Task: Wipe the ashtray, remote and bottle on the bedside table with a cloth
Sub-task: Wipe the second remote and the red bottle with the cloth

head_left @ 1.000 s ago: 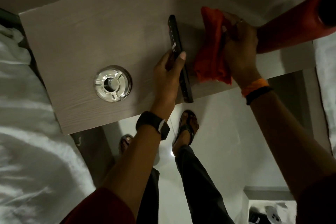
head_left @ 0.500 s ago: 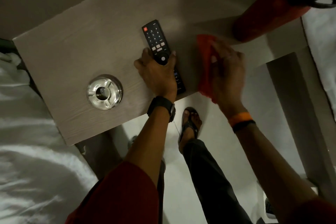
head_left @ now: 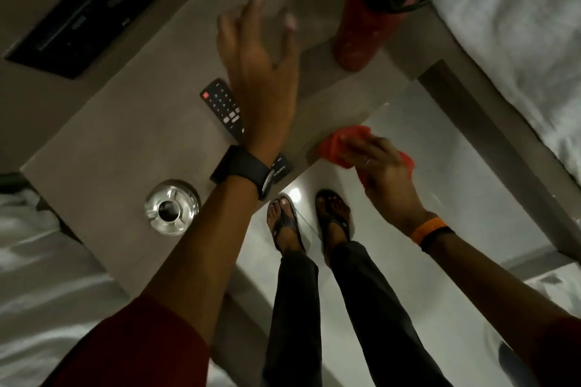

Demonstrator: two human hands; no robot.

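The black remote (head_left: pixel 220 105) lies flat on the bedside table (head_left: pixel 125 141), buttons up, partly hidden under my left wrist. My left hand (head_left: pixel 261 72) hovers above the table with fingers spread, holding nothing, stretched toward the red bottle (head_left: pixel 364 28) with a black cap that stands at the table's far right corner. My right hand (head_left: pixel 383 170) grips the red cloth (head_left: pixel 341 143) at the table's near edge, right of the remote. The glass ashtray (head_left: pixel 171 206) sits near the front left edge, untouched.
White bedding lies on the left (head_left: pixel 41 261) and on the right (head_left: pixel 518 41). A dark switch panel (head_left: pixel 94 6) is set in the wall behind the table. My feet in sandals (head_left: pixel 308 220) stand on the glossy floor below the table edge.
My left hand let go of the remote, which now lies flat, and lifted toward the bottle. My right hand pulled the cloth back to the table's near edge.
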